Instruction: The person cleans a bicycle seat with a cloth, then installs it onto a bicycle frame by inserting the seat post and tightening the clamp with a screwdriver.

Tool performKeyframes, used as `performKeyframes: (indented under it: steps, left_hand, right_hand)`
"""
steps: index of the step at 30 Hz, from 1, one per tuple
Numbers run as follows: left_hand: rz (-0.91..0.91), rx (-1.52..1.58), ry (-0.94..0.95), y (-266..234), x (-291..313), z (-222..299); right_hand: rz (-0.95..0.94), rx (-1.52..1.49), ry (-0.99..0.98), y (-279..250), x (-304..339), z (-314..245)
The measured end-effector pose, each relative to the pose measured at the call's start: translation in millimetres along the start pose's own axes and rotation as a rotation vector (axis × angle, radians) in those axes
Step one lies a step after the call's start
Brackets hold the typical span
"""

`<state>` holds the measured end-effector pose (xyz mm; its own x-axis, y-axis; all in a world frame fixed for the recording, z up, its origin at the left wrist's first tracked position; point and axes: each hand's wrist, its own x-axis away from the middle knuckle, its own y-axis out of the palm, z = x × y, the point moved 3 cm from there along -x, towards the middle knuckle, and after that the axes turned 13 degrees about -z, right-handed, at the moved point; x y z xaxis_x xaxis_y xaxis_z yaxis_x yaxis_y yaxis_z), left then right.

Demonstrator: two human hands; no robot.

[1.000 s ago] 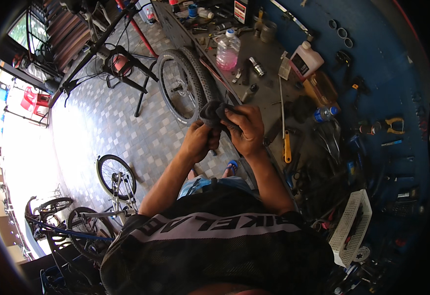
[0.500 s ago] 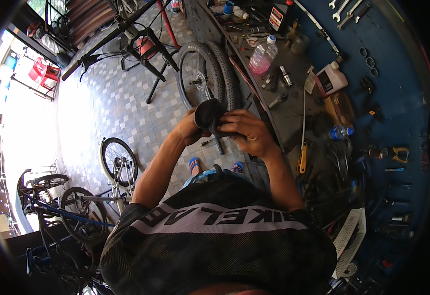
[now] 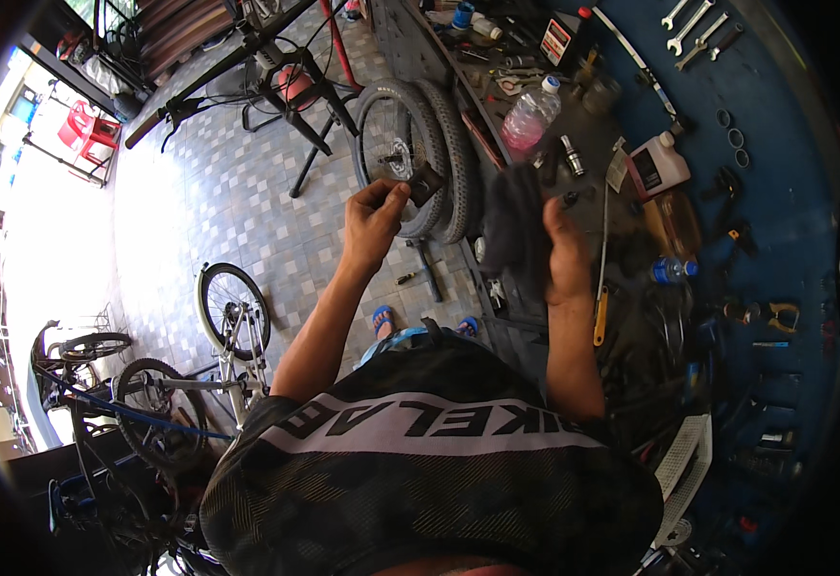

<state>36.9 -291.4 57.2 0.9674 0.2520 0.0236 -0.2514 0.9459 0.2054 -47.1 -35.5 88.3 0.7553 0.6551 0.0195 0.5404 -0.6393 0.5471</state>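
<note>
Between the thumb and fingers of my left hand [image 3: 374,223] is a small dark tube-like part [image 3: 426,185], held up in front of the bicycle wheels; its exact kind is not plain. My right hand [image 3: 567,257] grips a dark rag [image 3: 516,228], which hangs smeared by motion beside the workbench edge. A gap separates the rag from the dark part. Beyond my right hand, a clear bottle with pink liquid [image 3: 531,117] and a shiny metal cylinder [image 3: 572,156] stand or lie on the bench.
Two bicycle wheels [image 3: 458,158] lean against the workbench [image 3: 588,211]. A bicycle frame [image 3: 257,67] is up at the far left. Wrenches [image 3: 698,36] hang on the blue panel [image 3: 775,115]. A pink-filled jug [image 3: 658,165] stands on the bench; more bicycles [image 3: 156,403] are at left.
My hands have drawn apart: the right one moved right with the rag, away from the dark part. My left hand has lifted the part slightly farther off and turned it.
</note>
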Motion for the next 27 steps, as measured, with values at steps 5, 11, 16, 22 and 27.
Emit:
performKeyframes:
  steps: [5, 11, 16, 22, 27]
  left_hand:
    - [-0.129, -0.167, 0.060, 35.1, 14.3, 7.1]
    - [-0.111, -0.252, 0.070, 22.6, 15.3, 13.3]
    - [-0.156, -0.254, 0.121, 17.7, 12.7, 23.2]
    - [0.056, -0.261, 0.216, 21.9, 20.2, 12.5]
    - [0.173, -0.094, 0.168, 7.3, 35.5, 18.3]
  right_hand:
    - [-0.109, 1.105, -0.399, 65.0, -22.0, 6.2]
    - [-0.094, 0.999, -0.353, 73.3, -48.3, 27.9]
    - [-0.062, 1.175, -0.645, 87.2, -51.9, 34.2]
    - [0.180, 1.057, -0.503, 81.3, -66.3, 48.2]
    - [0.170, 0.139, -0.297, 20.2, -95.8, 42.6]
